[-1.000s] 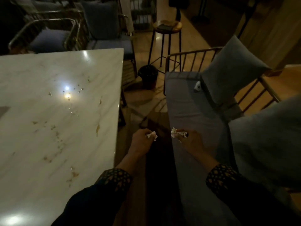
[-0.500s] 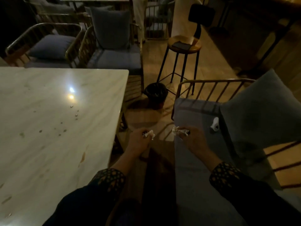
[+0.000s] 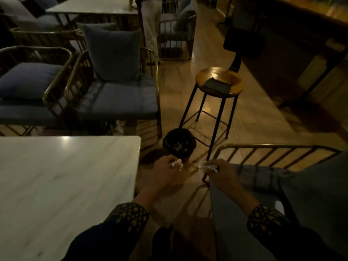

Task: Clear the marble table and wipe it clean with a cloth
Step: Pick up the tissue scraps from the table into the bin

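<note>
the marble table (image 3: 62,185) fills the lower left of the frame, its near corner pale and bare in the part that shows, though the dim light and blur would hide small crumbs. to the right, along the lower right edge, runs a bench (image 3: 244,213) with a railed metal back, and in the upper left stand two cushioned armchairs (image 3: 116,98). a wooden stool (image 3: 219,81) sits right of centre with something dark and flat on its seat. below it, at the middle of the frame, a small black bin (image 3: 178,143) stands on the floor between the table corner and the bench rail. just under the bin, the left hand (image 3: 163,176) pinches a crumpled white paper scrap (image 3: 177,163) between curled fingers, and the right hand (image 3: 222,176) pinches a second scrap (image 3: 208,166) the same way. both hands hang close to the bin's near side, not over its mouth. the likely slip is a drop made too soon: light paper let go short of the rim would flutter to the floor beside the bin or under the bench. the bin's mouth is narrow, and two scraps released together could catch the edge and bounce out. no cloth can be seen, so wiping looks not yet begun.
</note>
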The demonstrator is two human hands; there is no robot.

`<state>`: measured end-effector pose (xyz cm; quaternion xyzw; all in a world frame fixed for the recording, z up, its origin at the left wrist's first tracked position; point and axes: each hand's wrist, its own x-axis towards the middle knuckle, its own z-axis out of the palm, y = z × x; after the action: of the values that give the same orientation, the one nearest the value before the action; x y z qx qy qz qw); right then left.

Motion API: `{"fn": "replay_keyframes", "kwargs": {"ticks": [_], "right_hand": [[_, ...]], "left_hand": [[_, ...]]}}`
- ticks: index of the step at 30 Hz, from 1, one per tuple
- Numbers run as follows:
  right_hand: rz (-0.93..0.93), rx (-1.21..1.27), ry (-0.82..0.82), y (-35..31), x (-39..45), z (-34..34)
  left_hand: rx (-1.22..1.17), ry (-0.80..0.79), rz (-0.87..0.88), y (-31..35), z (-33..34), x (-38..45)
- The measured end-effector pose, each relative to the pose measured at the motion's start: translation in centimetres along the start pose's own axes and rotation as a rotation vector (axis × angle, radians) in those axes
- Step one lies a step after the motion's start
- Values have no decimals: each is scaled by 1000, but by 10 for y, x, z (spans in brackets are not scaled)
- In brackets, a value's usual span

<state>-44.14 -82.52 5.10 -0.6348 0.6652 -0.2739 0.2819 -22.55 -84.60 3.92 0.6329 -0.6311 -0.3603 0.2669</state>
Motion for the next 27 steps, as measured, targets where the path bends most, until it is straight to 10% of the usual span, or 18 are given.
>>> {"fn": "replay_keyframes", "kwargs": {"ticks": [27], "right_hand": [[486, 201, -227, 178, 478, 186]], "left_hand": [[43, -258, -378, -147, 135, 514]]}}
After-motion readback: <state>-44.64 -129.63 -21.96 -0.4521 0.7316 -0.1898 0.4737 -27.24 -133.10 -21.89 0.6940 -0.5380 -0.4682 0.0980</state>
